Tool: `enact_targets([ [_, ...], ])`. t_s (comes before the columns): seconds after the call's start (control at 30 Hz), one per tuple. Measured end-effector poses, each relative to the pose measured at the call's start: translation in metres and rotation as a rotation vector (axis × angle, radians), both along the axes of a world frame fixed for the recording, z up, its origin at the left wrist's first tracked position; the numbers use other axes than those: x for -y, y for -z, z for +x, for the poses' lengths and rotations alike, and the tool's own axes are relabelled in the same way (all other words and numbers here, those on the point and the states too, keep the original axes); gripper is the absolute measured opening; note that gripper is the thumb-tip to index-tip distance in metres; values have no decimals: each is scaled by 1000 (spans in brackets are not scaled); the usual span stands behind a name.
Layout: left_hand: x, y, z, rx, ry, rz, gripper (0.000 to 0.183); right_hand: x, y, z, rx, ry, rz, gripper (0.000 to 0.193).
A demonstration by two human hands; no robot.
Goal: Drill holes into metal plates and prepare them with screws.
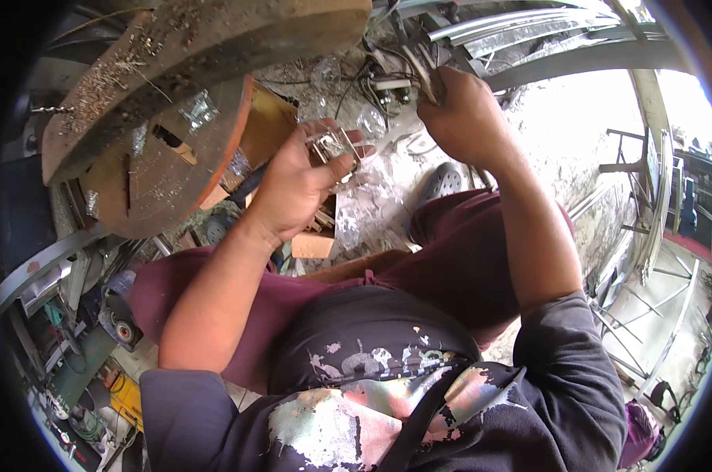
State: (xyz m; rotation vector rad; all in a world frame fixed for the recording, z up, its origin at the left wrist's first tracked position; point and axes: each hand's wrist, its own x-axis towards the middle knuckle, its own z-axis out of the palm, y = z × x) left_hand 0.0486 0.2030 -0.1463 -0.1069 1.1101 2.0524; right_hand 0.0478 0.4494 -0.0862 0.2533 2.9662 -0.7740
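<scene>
My left hand (297,177) is closed around a small shiny metal fitting (334,147), with the thumb pressed on its near side and the fingers behind it. The fitting looks like a squarish bracket with raised edges; its exact kind is unclear. To the right and farther off, my right hand (462,118) is a fist round a slim, long tool (424,75). Pale, narrow parts of it stick out past the fingers, but the grip hides most of it. The two hands are apart.
A thick wooden board (206,47) strewn with shavings stands at upper left, above a round wooden disc (167,169). Metal bars (529,35) lie at the top right. Clear plastic wrap (364,200) and cables (372,79) litter the floor. An open box (315,240) stands below my left hand.
</scene>
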Motion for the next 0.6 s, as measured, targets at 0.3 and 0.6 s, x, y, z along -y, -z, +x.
enact_targets([
  [0.3,-1,18,-4,-369,61,-344,57,25,-2,14,3,17,-445,30],
  [0.6,-1,16,-5,-274,55,-275,50,35,20,22,169,-88,-403,37],
])
